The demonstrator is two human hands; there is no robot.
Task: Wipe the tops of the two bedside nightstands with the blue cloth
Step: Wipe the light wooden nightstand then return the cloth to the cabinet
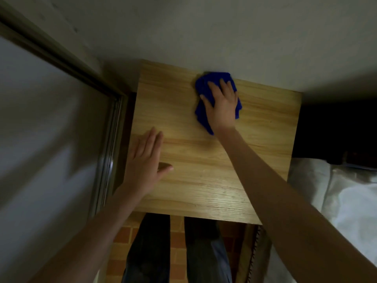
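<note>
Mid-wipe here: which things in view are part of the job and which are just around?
Job: blue cloth; nightstand top; right hand pressing the cloth; left hand, held flat.
Just around: white bedding at right; metal frame at left; brick-pattern floor.

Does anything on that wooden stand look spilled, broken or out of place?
Nothing stands out. The nightstand top shows no spill or damage in this dim light. The blue cloth is bunched only because the right hand presses it near the wall; the left hand rests flat at the front left.
</note>
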